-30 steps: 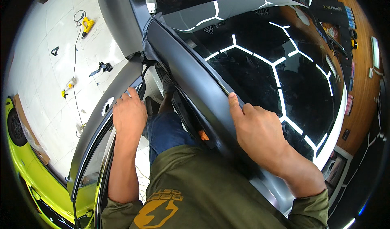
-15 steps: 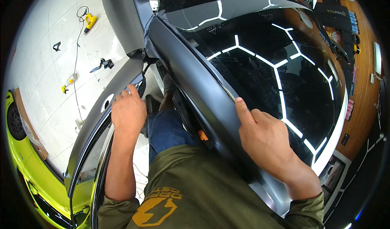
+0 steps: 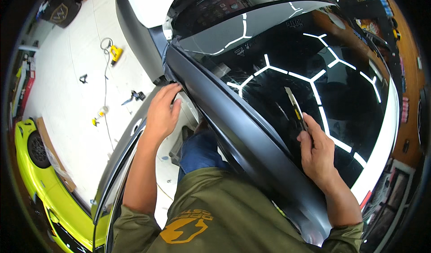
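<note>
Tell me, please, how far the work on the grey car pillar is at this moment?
Looks done: matte grey film already covers the roof pillar smoothly. In hand: the right hand holds a slim knife on the pillar's edge beside the windscreen, while the left hand rests on the open door's top edge. Left: probably trimming along that edge; I cannot see loose film.

Floor tools [image 3: 133, 96] — too small
</note>
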`<state>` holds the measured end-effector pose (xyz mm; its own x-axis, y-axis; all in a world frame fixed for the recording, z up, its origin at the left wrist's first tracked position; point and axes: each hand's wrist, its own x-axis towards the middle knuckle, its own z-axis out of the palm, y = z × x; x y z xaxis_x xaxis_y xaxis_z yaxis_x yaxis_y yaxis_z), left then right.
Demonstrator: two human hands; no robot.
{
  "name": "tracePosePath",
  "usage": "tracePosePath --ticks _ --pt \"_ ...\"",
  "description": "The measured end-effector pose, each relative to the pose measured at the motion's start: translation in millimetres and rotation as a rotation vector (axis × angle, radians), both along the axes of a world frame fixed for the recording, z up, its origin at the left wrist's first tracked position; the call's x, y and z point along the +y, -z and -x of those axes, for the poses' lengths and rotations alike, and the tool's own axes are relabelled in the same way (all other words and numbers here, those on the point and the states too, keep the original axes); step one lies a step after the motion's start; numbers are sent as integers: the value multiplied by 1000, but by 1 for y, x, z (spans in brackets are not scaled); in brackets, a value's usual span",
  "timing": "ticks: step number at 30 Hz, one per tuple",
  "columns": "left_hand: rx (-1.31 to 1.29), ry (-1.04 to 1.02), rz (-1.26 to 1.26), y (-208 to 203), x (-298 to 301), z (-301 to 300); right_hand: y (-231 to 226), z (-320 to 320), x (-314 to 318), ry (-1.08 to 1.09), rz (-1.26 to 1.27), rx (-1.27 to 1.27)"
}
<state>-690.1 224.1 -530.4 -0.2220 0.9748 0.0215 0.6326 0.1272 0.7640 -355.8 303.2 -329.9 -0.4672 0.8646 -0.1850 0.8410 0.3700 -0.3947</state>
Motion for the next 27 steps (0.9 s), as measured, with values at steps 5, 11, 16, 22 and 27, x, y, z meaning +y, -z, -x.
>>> tracePosePath --ticks 5,11,16,22,27 --pt "-32 363 -3 -62 82 -15 7 -7 18 117 99 263" --pt "25 699 95 -78 106 -30 2 -13 22 321 278 368" --pt "-153 893 231 -105 99 -67 3 -14 24 392 347 423" --pt "391 692 191 -59 137 38 1 -11 29 429 388 453" --pt "160 787 177 -60 147 10 3 -3 31 441 324 419"
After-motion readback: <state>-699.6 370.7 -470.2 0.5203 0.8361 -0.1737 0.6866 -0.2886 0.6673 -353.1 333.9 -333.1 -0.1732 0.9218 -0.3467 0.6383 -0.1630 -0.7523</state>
